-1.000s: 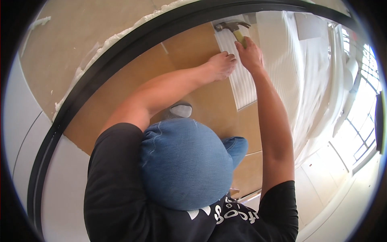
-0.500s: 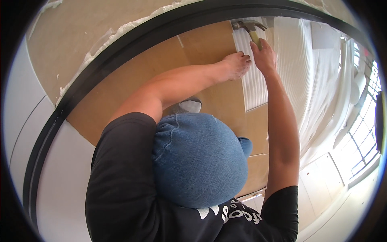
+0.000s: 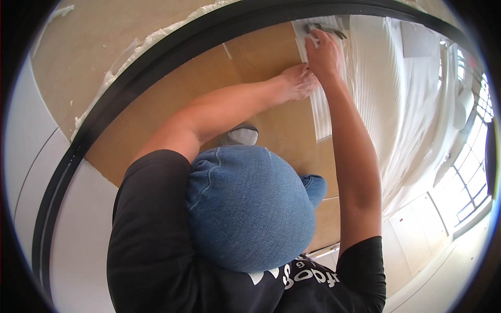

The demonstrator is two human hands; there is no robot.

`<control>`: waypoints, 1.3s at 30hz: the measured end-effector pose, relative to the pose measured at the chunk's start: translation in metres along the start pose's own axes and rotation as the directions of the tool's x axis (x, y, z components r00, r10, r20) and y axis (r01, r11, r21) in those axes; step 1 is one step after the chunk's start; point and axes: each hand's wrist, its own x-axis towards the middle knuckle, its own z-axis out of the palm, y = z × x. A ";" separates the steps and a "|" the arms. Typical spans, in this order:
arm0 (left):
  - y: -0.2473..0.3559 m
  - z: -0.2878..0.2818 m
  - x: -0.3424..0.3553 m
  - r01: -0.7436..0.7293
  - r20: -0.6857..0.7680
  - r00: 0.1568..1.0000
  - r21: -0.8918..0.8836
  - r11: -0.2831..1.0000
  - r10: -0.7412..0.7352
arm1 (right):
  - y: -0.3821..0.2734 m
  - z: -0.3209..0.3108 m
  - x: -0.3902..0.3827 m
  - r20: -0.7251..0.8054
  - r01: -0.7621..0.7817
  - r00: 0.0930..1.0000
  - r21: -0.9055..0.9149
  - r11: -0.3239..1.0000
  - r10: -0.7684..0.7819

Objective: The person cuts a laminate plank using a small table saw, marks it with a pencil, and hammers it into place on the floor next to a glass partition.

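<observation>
By the black edging strip [image 3: 156, 65]: hammer [image 3: 332, 29] over the far end of the white ribbed sheet [image 3: 322, 120] | right hand [image 3: 324, 56] apparently curled round its handle | left hand [image 3: 300, 82] just beside, bent, hold can't be told | step: likely hammering | next: tapping calls for left fingers kept clear

Beside blue jeans [image 3: 253, 208], black short-sleeved shirt [image 3: 151, 229] is bearing white lettering [image 3: 316, 281]; beyond jeans, grey footwear [image 3: 243, 136] is showing.
</observation>
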 end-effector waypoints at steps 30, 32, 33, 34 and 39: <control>0.005 -0.026 -0.005 0.066 0.133 0.988 0.047 0.997 -0.072 | -0.030 0.036 0.030 0.281 -0.478 0.855 0.102 0.873 0.435; 0.002 -0.026 -0.010 0.077 0.175 0.982 -0.009 0.997 -0.075 | -0.033 0.038 0.032 0.314 -0.503 0.840 0.141 0.853 0.443; 0.004 -0.025 -0.014 0.096 0.113 0.990 -0.098 0.991 -0.085 | -0.031 0.038 0.032 0.344 -0.536 0.818 0.168 0.827 0.461; 0.004 -0.023 -0.018 0.108 0.052 0.994 -0.186 0.977 -0.099 | -0.027 0.038 0.032 0.344 -0.538 0.817 0.170 0.825 0.462; 0.008 -0.047 -0.108 0.448 0.099 0.894 -0.275 0.851 -0.438 | -0.032 0.037 0.028 0.345 -0.538 0.824 0.229 0.811 0.449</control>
